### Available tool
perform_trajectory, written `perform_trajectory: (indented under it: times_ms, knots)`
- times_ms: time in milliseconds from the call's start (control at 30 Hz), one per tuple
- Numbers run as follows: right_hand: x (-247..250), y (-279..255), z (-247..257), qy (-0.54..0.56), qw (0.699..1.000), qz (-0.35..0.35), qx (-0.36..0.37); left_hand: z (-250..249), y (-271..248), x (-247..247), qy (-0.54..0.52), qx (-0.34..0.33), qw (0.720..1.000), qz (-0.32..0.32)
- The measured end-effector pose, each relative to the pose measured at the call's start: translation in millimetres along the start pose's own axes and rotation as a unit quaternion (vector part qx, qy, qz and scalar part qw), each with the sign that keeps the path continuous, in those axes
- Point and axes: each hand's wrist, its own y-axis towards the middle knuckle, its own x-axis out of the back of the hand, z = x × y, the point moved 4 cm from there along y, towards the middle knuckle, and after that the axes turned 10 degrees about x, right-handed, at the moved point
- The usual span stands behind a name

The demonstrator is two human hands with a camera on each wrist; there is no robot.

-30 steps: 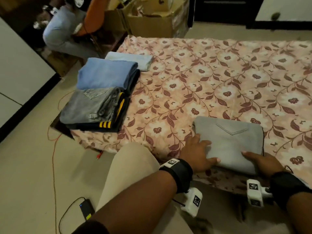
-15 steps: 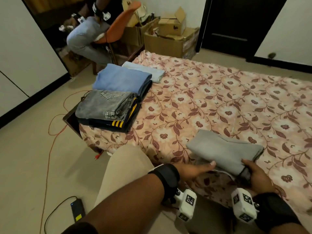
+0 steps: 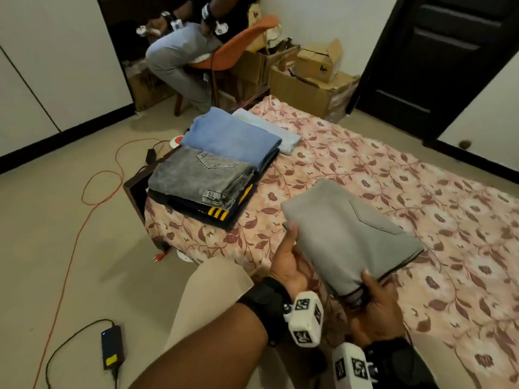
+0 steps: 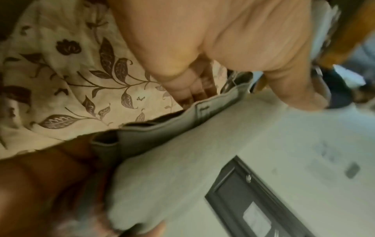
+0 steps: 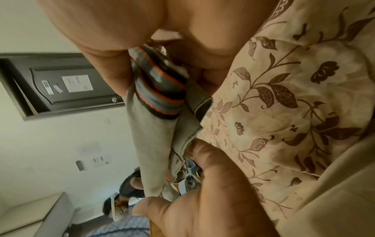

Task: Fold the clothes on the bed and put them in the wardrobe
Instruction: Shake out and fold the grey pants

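A folded grey garment [image 3: 351, 234] with a pocket seam on top is held tilted just above the floral bed [image 3: 393, 169], near its front edge. My left hand [image 3: 292, 248] grips its left edge, thumb on top and fingers underneath. My right hand [image 3: 368, 290] pinches the near corner, where an orange-striped band [image 5: 158, 89] shows in the folds. In the left wrist view my left hand's fingers [image 4: 192, 91] slip under the grey garment [image 4: 182, 160]. Folded grey jeans [image 3: 202, 181], a blue garment [image 3: 233, 136] and a pale blue one [image 3: 269, 130] lie stacked at the bed's left corner.
A person sits on an orange chair [image 3: 238, 43] beyond the bed's far corner, beside cardboard boxes [image 3: 309, 80]. A dark door [image 3: 435, 57] stands at the back right, white panelled doors [image 3: 56, 66] at the left. An orange cable [image 3: 92, 192] and a black charger [image 3: 112, 349] lie on the floor.
The grey garment lay flat on the bed under both hands; both hands have since gripped its near edge and lifted it clear, tilted. The head view has risen.
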Motion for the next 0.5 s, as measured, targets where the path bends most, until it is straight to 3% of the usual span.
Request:
perform_trajectory:
  times_ms: [67,133,267,367,500]
  knots:
    - [-19,4,-11,0.007,0.999,0.041,-0.032,-10,2,2,0.000,0.025,0.999,0.033]
    - [-33,18,-22,-0.003,0.998,0.052,-0.039,-17,7,6,0.051,0.016,0.998,0.013]
    - [-69,50,-38,0.006,0.991,0.098,-0.089,-55,28,14,0.105,-0.065,0.989,-0.086]
    - [-79,73,-41,0.024,0.983,0.113,-0.144,-107,45,-16,0.108,-0.125,0.982,-0.094]
    - [-54,110,-65,-0.039,0.976,0.082,-0.196,-216,92,-72,0.132,-0.201,0.968,-0.067]
